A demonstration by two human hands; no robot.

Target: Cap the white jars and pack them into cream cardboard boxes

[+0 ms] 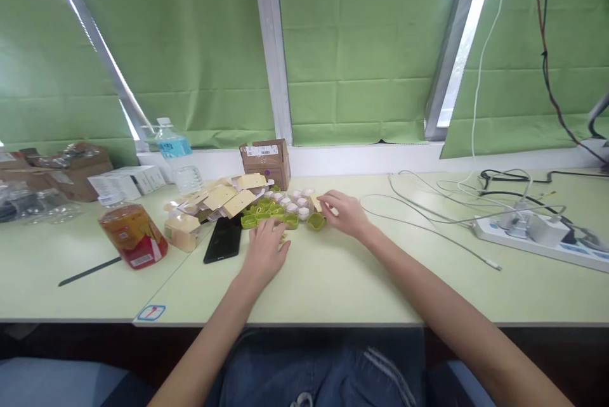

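My right hand (346, 212) pinches a small pale-yellow box (316, 203) between thumb and fingers. Just below that box, a green cup-like piece (315, 222) lies on the table. My left hand (267, 248) rests palm down at the near edge of several green cup-like pieces (266, 210), its thumb apart from its fingers; its fingertips partly cover the nearest ones. Behind and between the hands sits a cluster of small white round pieces (295, 201). To the left is a pile of pale-yellow small boxes (220, 196), some lying on others.
A black phone (222, 240) lies left of my left hand. Farther left stand a red-and-orange drink bottle (132, 236) and a clear water bottle (179, 156). A cardboard box (266, 163) is at the back. Cables and a power strip (537, 239) occupy the right side.
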